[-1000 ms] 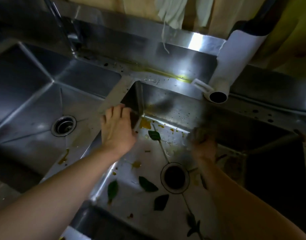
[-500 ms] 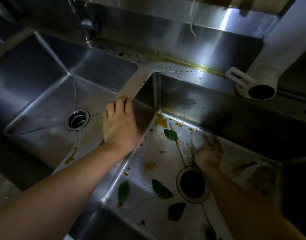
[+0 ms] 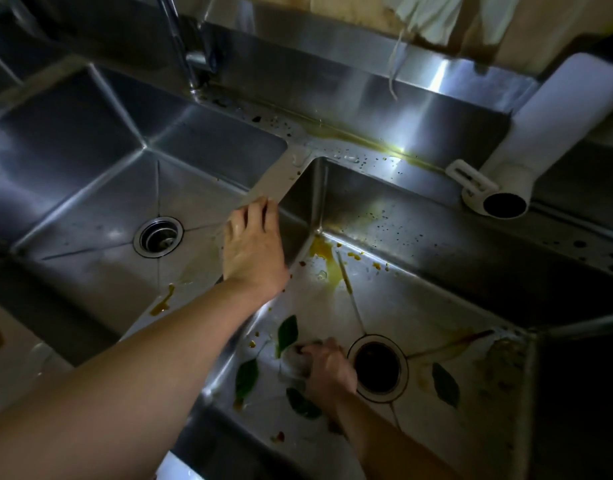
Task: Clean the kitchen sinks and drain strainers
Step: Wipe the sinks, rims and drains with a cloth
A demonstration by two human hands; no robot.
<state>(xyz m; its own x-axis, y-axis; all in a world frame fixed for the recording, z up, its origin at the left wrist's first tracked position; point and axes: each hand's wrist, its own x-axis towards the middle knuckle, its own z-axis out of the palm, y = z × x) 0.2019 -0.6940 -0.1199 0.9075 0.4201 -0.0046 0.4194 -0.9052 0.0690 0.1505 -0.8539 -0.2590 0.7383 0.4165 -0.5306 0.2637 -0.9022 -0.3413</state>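
Two steel sinks lie side by side. The left sink point(image 3: 90, 209) has a drain strainer point(image 3: 158, 236) and an orange smear point(image 3: 163, 301) on its floor. The right sink point(image 3: 436, 299) holds several green leaves point(image 3: 287, 332), yellow sauce point(image 3: 324, 254) near its back corner and an open dark drain point(image 3: 378, 367). My left hand point(image 3: 253, 247) rests flat on the divider point(image 3: 277, 181) between the sinks. My right hand point(image 3: 327, 367) is down on the right sink's floor, just left of the drain, gripping a pale wad, probably a scrubbing cloth point(image 3: 293, 362), among the leaves.
A faucet stem point(image 3: 180, 43) rises behind the left sink. A white pipe point(image 3: 527, 147) slants over the back ledge at right, its open mouth facing the right sink. A pale cloth point(image 3: 433, 15) hangs on the wall above. Dark specks dot the back ledge.
My right hand has moved from the far side of the right sink's floor to the near left of the drain. My left hand stays on the divider. The view has shifted.
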